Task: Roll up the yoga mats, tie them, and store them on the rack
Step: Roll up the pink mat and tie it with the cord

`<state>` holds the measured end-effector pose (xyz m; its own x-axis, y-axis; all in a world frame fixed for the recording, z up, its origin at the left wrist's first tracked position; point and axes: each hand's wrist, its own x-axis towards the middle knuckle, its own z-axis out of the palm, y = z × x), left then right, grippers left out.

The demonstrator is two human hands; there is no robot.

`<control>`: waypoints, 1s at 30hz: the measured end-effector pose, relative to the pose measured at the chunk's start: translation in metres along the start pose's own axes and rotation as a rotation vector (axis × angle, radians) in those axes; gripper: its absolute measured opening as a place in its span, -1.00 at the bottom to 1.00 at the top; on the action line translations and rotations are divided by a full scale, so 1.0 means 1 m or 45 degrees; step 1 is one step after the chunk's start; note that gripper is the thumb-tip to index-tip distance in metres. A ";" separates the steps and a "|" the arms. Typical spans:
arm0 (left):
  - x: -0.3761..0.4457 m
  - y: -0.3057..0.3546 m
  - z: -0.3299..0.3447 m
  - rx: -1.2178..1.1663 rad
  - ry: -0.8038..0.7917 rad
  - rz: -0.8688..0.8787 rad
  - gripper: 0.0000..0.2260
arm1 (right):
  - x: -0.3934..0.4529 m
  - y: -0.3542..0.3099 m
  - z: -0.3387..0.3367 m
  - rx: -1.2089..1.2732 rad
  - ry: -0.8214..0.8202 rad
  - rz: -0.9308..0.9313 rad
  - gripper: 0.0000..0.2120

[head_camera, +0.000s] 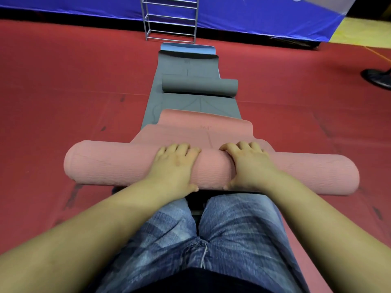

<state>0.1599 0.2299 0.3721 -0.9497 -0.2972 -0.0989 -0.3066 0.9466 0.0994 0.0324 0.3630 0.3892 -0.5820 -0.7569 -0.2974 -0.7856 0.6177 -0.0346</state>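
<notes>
Both of our hands lay palm-down on the pink mat [118, 163], the left hand [175, 166] and the right hand [249, 163] close together near the middle of the roll, fingers draped over its far side and thumbs tucked against the near side. We judged this hold was meant to keep the coil tight and pressed evenly while it was pushed forward. The roll lay across our knees' front edge on the red floor [53, 102], with a short unrolled tail [203, 127] of the mat left ahead. Beyond it the grey mat [190, 102] stretched flat, part of it curled into a loose roll [198, 86], over a blue mat [186, 47]. The metal rack [170, 17] stood at the far end, well apart. No tie was visible.
</notes>
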 end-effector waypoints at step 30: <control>0.058 -0.023 -0.007 -0.029 -0.350 0.001 -0.16 | 0.035 0.007 0.011 0.021 0.047 -0.047 0.09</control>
<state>0.1115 0.1903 0.3706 -0.8978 -0.2483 -0.3638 -0.3101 0.9429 0.1217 0.0087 0.3434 0.3685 -0.5603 -0.7863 -0.2603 -0.8033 0.5925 -0.0607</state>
